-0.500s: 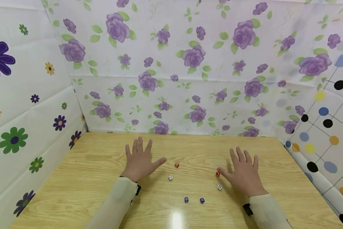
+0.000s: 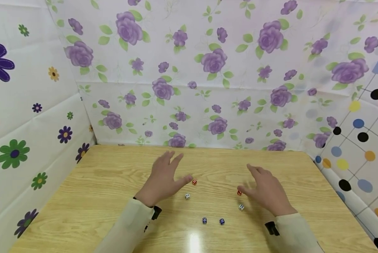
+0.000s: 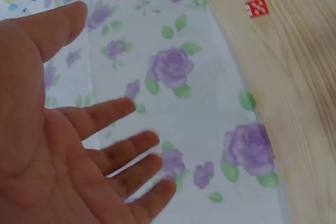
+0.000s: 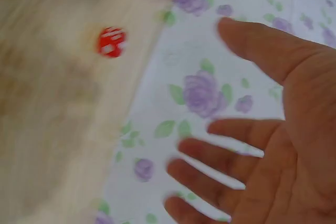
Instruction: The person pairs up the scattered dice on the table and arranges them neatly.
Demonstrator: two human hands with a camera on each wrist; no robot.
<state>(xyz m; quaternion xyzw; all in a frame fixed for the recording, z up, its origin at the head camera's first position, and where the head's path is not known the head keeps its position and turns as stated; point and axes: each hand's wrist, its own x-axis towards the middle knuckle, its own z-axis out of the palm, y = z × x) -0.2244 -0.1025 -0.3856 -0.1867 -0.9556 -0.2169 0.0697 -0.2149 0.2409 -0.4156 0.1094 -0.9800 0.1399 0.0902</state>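
Observation:
My left hand (image 2: 161, 181) hovers above the table, thumb apart from the other fingers, the palm bare in the left wrist view. In the head view its thumb tip overlaps the edge of a red die (image 2: 194, 182); a white die (image 2: 187, 196) lies just below. On the right, my right hand (image 2: 267, 191) is held over the table with nothing in it. Its thumb partly covers another red die (image 2: 239, 193), and a second white die (image 2: 241, 207) lies near it. Two dark blue dice (image 2: 204, 220) lie side by side closer to me.
A light wooden table (image 2: 113, 165) carries the dice. Behind it hangs a white cloth (image 2: 195, 109) with purple roses; flowered cloth (image 2: 27, 140) covers the left side and dotted cloth (image 2: 362, 158) the right. Both wrists wear dark bands.
My left hand has moved right and turned, bringing its thumb close to the red die. The right hand has rotated inward, its fingers closer together. The dice have stayed put.

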